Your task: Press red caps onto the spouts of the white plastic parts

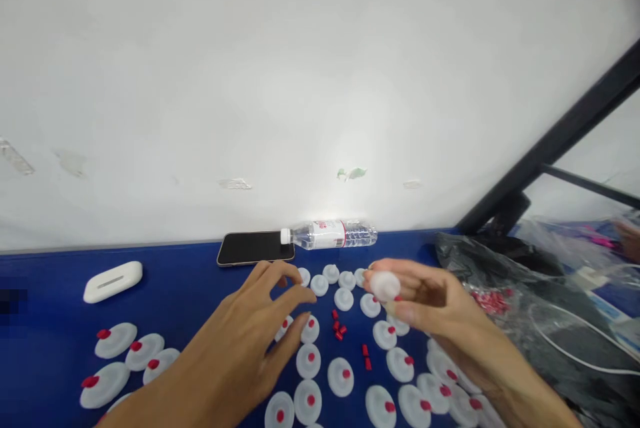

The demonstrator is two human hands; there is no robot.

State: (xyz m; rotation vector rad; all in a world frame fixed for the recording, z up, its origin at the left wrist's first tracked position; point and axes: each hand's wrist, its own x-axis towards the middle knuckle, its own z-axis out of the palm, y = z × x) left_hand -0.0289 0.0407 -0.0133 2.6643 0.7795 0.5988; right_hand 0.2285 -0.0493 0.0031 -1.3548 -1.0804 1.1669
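Observation:
My right hand (434, 300) pinches a round white plastic disc (385, 286) between thumb and fingers; a bit of red shows at its lower edge. To the left, my left hand (255, 325) hovers over the table with its fingers curved and apart, nothing between them. Below and between both hands lie several similar white discs with red tips, such as one disc (341, 377) in the middle. Farther back are discs without visible red, including one plain disc (344, 299). Small loose red caps (338, 329) lie in the middle, with more red pieces (367, 357) nearer me.
On the blue table (45, 335), a black-screened phone (253, 249) and a clear water bottle (327, 235) lie by the wall. A white case (113, 281) and more red-tipped discs (116, 340) are left. At right are a plastic bag of red pieces (493, 301) and a white cable (575, 351).

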